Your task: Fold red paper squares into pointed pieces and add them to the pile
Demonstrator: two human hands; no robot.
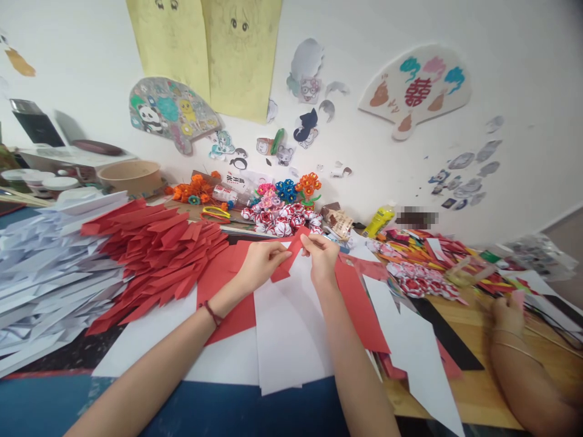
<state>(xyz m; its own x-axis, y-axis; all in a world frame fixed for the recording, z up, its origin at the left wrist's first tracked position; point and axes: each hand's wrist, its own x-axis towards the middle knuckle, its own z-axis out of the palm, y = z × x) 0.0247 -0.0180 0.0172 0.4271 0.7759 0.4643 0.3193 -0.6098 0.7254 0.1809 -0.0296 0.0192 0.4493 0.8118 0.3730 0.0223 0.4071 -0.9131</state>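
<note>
Between both hands, above the paper sheets, is a narrow folded strip of red paper [283, 268], slanting from lower left to upper right. My left hand [262, 264] pinches its left edge, thumb and forefinger together. On the upper right side, my right hand [321, 252] grips the same strip between thumb and fingers. Underneath lie white paper sheets [291, 334] and red paper sheets [232, 321], overlapping. To the left of my left hand rises a heap of folded red paper pieces [159, 255], beside a larger heap of folded white paper pieces [50, 285].
Red-and-white paper flowers [282, 220], yellow-handled scissors [216, 212] and a yellow bottle [379, 220] line the wall side. A round tan container [130, 176] stands back left. At right, a co-worker's hand [507, 315] works near colourful paper scraps and a black strip [449, 334].
</note>
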